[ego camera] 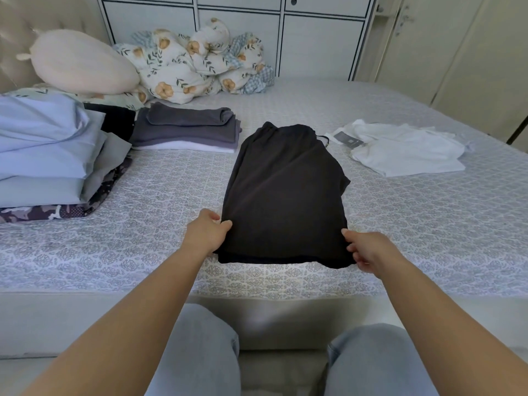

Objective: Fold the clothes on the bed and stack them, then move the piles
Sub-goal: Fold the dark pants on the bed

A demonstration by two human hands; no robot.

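Both knees in light blue jeans (200, 352) fill the bottom of the view, and 2 bare forearms reach from there over the edge of the bed (428, 218), which has a grey patterned cover.

On the middle of the bed lies the black garment (285, 195), folded into a long shape that runs away from the person. Its near end is lifted a little between the 2 hands. The left hand (207, 234) grips the near left corner, thumb on top of the cloth and fingers curled under it. The right hand (368, 248) pinches the near right corner in the same way — the fingers are bent around the edge.

At the left side stands a big pile of light blue and grey folded clothes (48, 155) on a camouflage piece. Behind the black garment, to the left, is a smaller stack of dark grey folded clothes (185, 130) with a white piece at the bottom. To the right lies a white garment (405, 150), not folded, well apart from the hands. It carries a dark tag (347, 138) — the writing is too small to read.

At the head of the bed are a floral quilt (197, 61) in a heap and a cream pillow (83, 62).
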